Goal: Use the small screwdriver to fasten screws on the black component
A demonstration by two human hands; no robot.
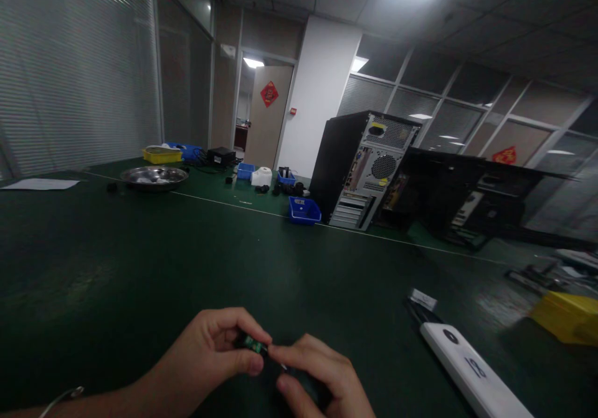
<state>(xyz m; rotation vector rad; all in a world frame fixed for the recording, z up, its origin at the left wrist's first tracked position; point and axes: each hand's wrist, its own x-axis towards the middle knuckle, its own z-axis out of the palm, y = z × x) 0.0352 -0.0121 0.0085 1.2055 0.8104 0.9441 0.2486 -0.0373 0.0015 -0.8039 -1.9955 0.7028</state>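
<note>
Low in the middle of the head view, my left hand [219, 349] pinches a small green circuit board [253, 344] between thumb and fingers. Dark parts sit around the board, too small to make out. My right hand [322, 371] comes in from the right, its index fingertip against the board's right end. Between its thumb and index finger shows a thin, shiny sliver [283, 367], whose kind I cannot tell. Both hands are just above the green tabletop [187, 275].
On the right lie a white device marked 18 [474, 365] and a yellow bin [567, 317]. A computer tower [346, 169] stands at the back, beside a blue tray [304, 211]. Further left are a metal bowl [154, 186] and a yellow basket [162, 156].
</note>
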